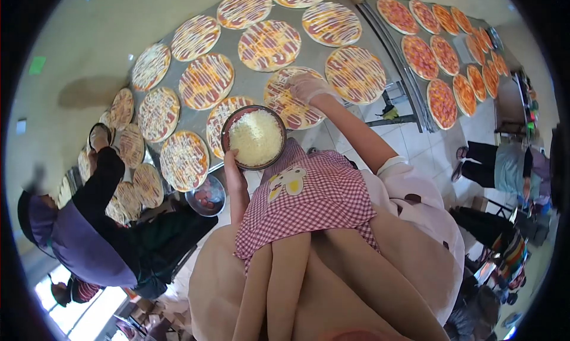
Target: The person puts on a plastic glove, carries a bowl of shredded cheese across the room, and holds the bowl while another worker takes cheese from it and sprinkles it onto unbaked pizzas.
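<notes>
My left hand [236, 178] grips the near-left rim of a dark round bowl [224, 140]. Pale shredded cheese [256, 138] fills much of the bowl, which I hold in front of my apron. My right hand [309, 88], in a thin translucent glove, is over a pizza [291, 110] with red topping and pale sauce stripes. Its fingers look bunched together, and whatever is in them is hidden. Another striped pizza [355, 75] lies just right of that hand. The bowl partly covers a pizza [228, 112] behind it.
Several more pizzas lie on the metal table [234, 59]; those at left carry more shredded cheese. A second table [386, 44] at right holds red-topped pizzas. A person [98, 234] works at left, near a metal bowl [206, 195] low beside the table. Other people stand at right.
</notes>
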`<state>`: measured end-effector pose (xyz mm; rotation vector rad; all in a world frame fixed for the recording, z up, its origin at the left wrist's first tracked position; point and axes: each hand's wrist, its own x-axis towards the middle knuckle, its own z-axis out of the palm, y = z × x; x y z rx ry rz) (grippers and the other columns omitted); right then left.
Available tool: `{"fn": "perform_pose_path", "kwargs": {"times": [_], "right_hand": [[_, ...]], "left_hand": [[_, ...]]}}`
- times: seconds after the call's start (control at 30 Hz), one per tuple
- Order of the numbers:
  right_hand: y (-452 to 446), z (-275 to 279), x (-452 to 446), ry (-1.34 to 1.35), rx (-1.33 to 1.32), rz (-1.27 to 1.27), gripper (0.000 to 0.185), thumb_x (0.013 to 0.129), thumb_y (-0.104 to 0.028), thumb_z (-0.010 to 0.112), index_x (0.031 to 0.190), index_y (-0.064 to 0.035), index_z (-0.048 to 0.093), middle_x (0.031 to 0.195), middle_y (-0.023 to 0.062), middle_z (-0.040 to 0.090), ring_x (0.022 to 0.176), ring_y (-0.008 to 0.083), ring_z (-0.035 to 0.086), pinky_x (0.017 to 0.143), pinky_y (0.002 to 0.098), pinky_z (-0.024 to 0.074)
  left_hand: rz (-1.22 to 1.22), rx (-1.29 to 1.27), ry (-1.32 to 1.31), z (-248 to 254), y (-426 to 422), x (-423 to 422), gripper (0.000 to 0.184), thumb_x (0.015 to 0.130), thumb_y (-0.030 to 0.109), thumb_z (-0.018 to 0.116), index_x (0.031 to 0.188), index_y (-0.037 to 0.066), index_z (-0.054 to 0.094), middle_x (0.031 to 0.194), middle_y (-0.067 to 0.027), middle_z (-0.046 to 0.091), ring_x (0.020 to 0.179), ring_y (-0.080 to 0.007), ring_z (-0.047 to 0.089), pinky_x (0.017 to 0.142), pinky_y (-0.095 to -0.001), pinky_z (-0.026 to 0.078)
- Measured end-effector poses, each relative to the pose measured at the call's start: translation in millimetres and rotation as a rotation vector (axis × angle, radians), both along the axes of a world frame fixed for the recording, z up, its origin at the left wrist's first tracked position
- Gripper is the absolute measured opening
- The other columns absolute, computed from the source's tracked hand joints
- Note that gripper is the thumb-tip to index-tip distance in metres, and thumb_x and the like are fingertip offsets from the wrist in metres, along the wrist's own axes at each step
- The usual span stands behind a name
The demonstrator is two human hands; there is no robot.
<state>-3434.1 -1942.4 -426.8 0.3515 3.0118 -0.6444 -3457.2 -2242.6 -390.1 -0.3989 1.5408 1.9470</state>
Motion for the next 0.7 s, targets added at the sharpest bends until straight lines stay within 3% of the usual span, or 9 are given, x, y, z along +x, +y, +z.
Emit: {"fn": "perform_pose_path", "kwargs": {"times": [0.13, 0.23, 0.53, 0.63, 0.7], "right_hand": [[-12.3, 16.0, -9.5, 0.052, 0.039, -0.016, 0.026, 0.082, -0.020, 0.045, 0.102, -0.0156, 0.060, 0.099, 0.0115, 0.060, 0.099, 0.0279, 0.055, 0.087, 0.0368, 0.0418], [-13.6, 4.9, -30.8, -0.003, 0.107, 0.107, 0.022, 0.079, -0.018, 0.050, 0.096, -0.0098, 0.062, 0.097, 0.0169, 0.060, 0.090, 0.0307, 0.059, 0.082, 0.0385, 0.0457], [-24.6, -0.5, -37.7, 0.160, 0.145, 0.178, 0.019, 0.073, -0.007, 0.049, 0.085, 0.0020, 0.060, 0.088, 0.0218, 0.061, 0.087, 0.0325, 0.060, 0.075, 0.0391, 0.0471], [-29.8, -1.4, -38.7, 0.067, 0.132, 0.228, 0.017, 0.073, -0.007, 0.049, 0.083, -0.0001, 0.060, 0.086, 0.0210, 0.061, 0.084, 0.0330, 0.060, 0.074, 0.0391, 0.0471], [-33.9, 3.2, -29.2, 0.161, 0.078, 0.253, 0.017, 0.074, -0.008, 0.049, 0.085, -0.0008, 0.060, 0.087, 0.0205, 0.060, 0.085, 0.0330, 0.060, 0.074, 0.0393, 0.0469]], "left_hand": [[0.076, -0.022, 0.023, -0.1, -19.0, 4.5, 0.041, 0.076, 0.029, 0.053, 0.105, 0.000, 0.052, 0.102, -0.0089, 0.056, 0.092, -0.0186, 0.054, 0.080, -0.0289, 0.041], [0.146, -0.033, 0.035, -4.5, -29.8, 12.1, 0.041, 0.076, 0.029, 0.052, 0.105, 0.000, 0.052, 0.100, -0.0091, 0.057, 0.090, -0.0183, 0.055, 0.079, -0.0283, 0.042], [0.168, -0.036, 0.011, -23.2, -41.2, 30.2, 0.037, 0.077, 0.030, 0.051, 0.102, 0.002, 0.052, 0.097, -0.0086, 0.056, 0.087, -0.0180, 0.056, 0.075, -0.0291, 0.044], [0.168, -0.054, 0.030, -26.8, -36.5, 35.6, 0.037, 0.077, 0.031, 0.051, 0.101, 0.003, 0.052, 0.097, -0.0084, 0.056, 0.086, -0.0181, 0.056, 0.076, -0.0301, 0.044], [0.147, -0.063, 0.031, -18.1, -29.9, 39.5, 0.039, 0.077, 0.032, 0.050, 0.102, 0.002, 0.051, 0.097, -0.0086, 0.055, 0.086, -0.0181, 0.055, 0.075, -0.0302, 0.044]]}}
